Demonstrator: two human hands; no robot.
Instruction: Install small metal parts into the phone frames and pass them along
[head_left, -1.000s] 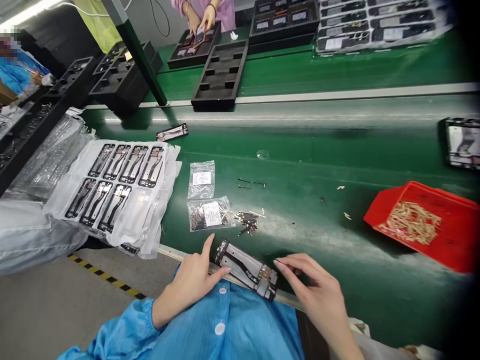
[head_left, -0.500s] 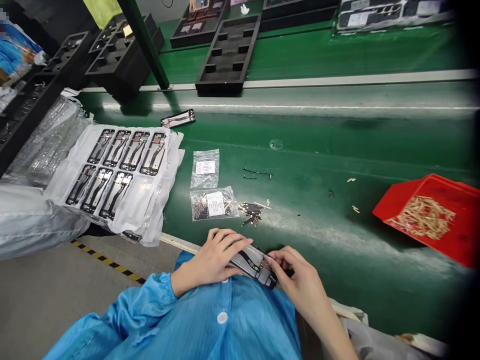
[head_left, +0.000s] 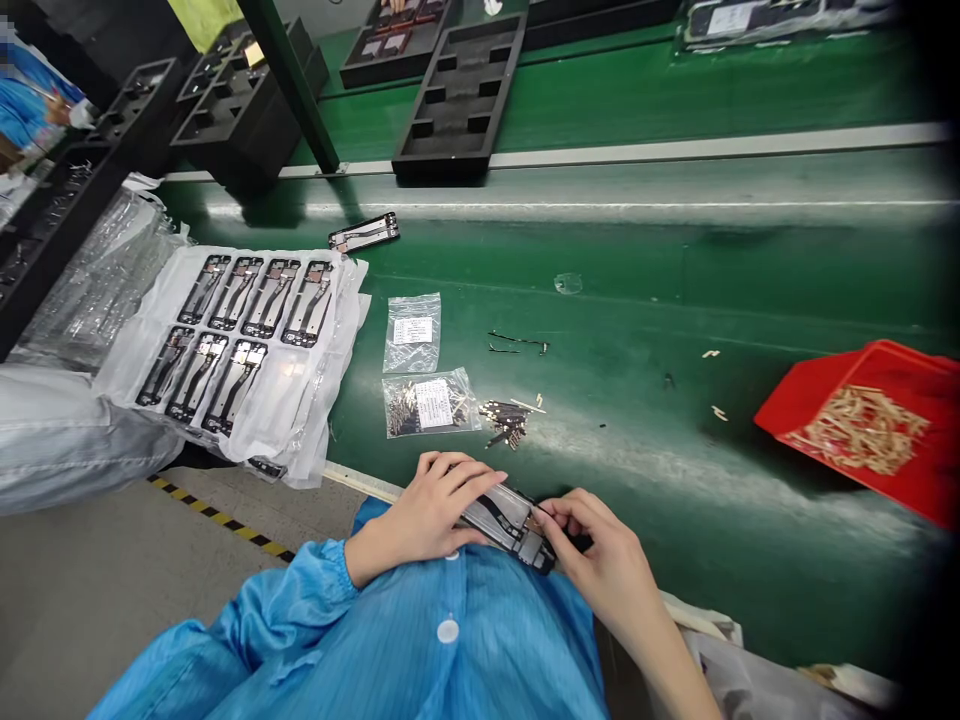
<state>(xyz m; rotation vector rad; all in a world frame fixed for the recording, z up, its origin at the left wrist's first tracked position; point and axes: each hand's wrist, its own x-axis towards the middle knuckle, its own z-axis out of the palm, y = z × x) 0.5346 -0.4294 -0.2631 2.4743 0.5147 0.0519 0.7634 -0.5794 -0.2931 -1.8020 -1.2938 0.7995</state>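
Observation:
A phone frame (head_left: pixel 501 520) with a dark ribbon strip along its inside is held close against my body at the bench edge. My left hand (head_left: pixel 431 510) grips its left end, fingers over the top and thumb along the near side. At the frame's right part, my right hand (head_left: pixel 592 540) has thumb and forefinger pinched on its inner surface; anything between those fingertips is too small to make out. Just beyond lie a pile of small dark flex parts (head_left: pixel 507 422) and a labelled clear bag (head_left: pixel 431 403) filled with similar pieces.
At left, a white tray (head_left: pixel 289 420) holds several phone frames; another phone frame (head_left: pixel 365 232) lies behind it. A red bin (head_left: pixel 802 390) of small gold-coloured pieces stands at right. A black slotted tray (head_left: pixel 459 100) sits at the back. A person's light trouser leg (head_left: pixel 75 440) is at left.
The view has shifted slightly. Both hands keep nearly the same hold on the phone frame, and the right fingertips stay at its right part.

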